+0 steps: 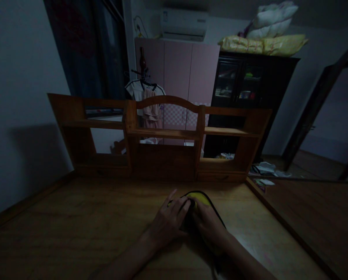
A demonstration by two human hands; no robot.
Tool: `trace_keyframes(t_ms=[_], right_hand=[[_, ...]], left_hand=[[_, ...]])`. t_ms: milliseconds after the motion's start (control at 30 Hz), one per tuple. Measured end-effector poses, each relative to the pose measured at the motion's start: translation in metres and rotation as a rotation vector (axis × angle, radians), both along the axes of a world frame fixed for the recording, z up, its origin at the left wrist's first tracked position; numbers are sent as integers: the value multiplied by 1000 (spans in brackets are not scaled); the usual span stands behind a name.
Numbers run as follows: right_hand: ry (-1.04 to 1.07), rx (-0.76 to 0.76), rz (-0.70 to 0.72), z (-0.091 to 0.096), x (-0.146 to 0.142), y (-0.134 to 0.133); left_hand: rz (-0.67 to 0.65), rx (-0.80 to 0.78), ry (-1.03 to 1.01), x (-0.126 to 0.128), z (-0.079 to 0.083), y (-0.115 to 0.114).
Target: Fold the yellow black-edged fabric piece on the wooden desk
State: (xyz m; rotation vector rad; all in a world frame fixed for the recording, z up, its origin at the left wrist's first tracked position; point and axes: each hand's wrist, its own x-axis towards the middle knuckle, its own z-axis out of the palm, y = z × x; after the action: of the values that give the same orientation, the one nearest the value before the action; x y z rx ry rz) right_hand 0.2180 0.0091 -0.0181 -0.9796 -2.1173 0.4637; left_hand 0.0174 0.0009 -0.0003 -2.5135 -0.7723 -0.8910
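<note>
Both hands on a soft yellow pad [201,197], smooth wooden desk [89,221].
Left hand [169,221] lies flat, fingers stretched over the rounded, black-edged pad at mid-desk; right hand [207,223] covers it too, grip unclear. Arched wooden shelf unit [162,132] behind, compartments dim.

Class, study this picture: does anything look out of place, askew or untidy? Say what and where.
Loose papers lie scattered on the floor right of the desk, and bagged bedding is heaped on the dark cabinet. On the desk, the left hand and right hand rest on a yellow-and-black item; nothing spilled there.
</note>
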Motion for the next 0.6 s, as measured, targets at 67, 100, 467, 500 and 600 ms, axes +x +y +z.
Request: trace_keyframes(t_ms=[67, 100, 467, 500, 600], right_hand=[[-3, -11, -8, -1, 0, 1], [-5, -12, -9, -2, 0, 1], [-24, -15, -54, 7, 0, -1], [-48, -16, -82, 7, 0, 0], [-130, -17, -180, 4, 1, 2]], left_hand=[[5, -15, 14, 0, 0, 0], [7, -22, 22, 0, -1, 0], [0, -27, 5, 0, -1, -1], [2, -26, 2, 0, 0, -1], [2, -39, 2, 0, -1, 0]])
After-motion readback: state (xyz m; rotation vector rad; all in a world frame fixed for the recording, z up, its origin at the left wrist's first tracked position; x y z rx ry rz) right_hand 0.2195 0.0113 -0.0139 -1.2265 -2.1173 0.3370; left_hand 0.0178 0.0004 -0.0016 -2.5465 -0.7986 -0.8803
